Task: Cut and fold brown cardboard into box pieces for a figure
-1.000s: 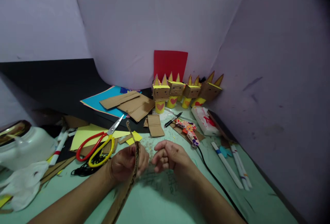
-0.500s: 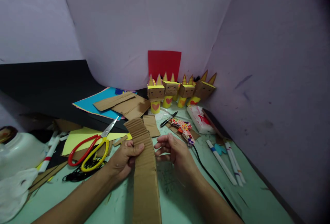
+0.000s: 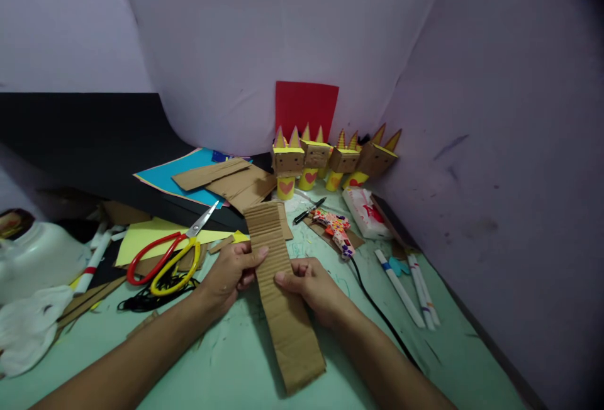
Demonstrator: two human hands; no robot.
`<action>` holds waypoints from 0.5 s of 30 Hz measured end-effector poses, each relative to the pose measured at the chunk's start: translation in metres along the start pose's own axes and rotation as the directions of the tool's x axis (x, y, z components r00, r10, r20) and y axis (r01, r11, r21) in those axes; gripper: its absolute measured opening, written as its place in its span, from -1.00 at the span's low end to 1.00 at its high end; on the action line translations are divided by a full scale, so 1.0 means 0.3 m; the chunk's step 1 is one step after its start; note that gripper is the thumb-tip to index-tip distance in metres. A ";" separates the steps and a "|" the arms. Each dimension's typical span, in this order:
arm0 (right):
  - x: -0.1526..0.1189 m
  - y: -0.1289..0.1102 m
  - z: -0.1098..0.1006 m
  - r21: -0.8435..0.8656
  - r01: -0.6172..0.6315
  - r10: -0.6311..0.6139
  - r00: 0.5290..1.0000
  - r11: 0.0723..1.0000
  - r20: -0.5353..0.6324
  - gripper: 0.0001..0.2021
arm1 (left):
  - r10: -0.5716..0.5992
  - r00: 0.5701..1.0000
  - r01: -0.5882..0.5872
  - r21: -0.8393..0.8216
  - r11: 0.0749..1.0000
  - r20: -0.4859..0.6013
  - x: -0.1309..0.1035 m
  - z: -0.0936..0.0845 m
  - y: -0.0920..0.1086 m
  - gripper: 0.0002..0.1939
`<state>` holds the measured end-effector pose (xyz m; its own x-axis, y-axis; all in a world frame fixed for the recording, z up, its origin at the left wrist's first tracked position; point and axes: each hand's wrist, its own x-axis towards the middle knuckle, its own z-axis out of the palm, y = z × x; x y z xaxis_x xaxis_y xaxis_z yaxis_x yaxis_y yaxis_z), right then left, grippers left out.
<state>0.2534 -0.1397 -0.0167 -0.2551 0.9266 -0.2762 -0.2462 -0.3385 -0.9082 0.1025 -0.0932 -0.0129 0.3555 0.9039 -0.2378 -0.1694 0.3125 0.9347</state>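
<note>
A long strip of corrugated cardboard (image 3: 287, 309) is held above the green tabletop, its upper part creased with many crosswise ridges. My left hand (image 3: 231, 275) grips its left edge, thumb on top and fingers beneath. On the right edge, a little lower, my right hand (image 3: 314, 287) pinches the strip in the same way. To the left of my left hand lie scissors (image 3: 177, 249) with one red and one yellow handle, blades partly open. A glue gun (image 3: 335, 227) covered in flowered paper rests beyond my right hand, its black cord running toward me.
Several cardboard figures (image 3: 289, 163) with pointed ears stand at the back before a red sheet (image 3: 306, 108). Cardboard pieces (image 3: 245, 183) lie on blue paper (image 3: 174, 174). Markers (image 3: 399, 287) and a tissue pack (image 3: 368, 212) are at right; a white jar (image 3: 42, 259) stands at left.
My right hand, apart from the strip before, has closed on its right edge. The strip has tilted, its lower end swinging right and coming fully into view.
</note>
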 end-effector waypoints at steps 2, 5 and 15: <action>0.000 0.001 0.000 0.035 0.009 -0.009 1.000 0.999 -0.001 -0.67 | 0.017 1.000 -0.016 0.035 0.999 -0.012 0.001 -0.004 0.004 -0.64; 0.000 0.001 0.002 0.051 -0.010 0.010 1.000 0.999 0.013 -0.68 | 0.035 0.999 -0.033 0.078 0.996 -0.027 0.004 -0.006 0.008 -0.66; -0.004 -0.009 -0.015 -0.004 -0.087 0.087 0.994 0.996 0.063 -0.64 | 0.113 0.988 -0.100 0.118 0.988 -0.108 0.016 -0.011 -0.001 -0.71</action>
<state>0.2587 -0.1391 -0.0153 -0.3341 0.8813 -0.3341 -0.2189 -0.4173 -0.8820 0.1013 -0.0879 -0.0152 0.2330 0.9597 -0.1574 -0.0943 0.1834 0.9785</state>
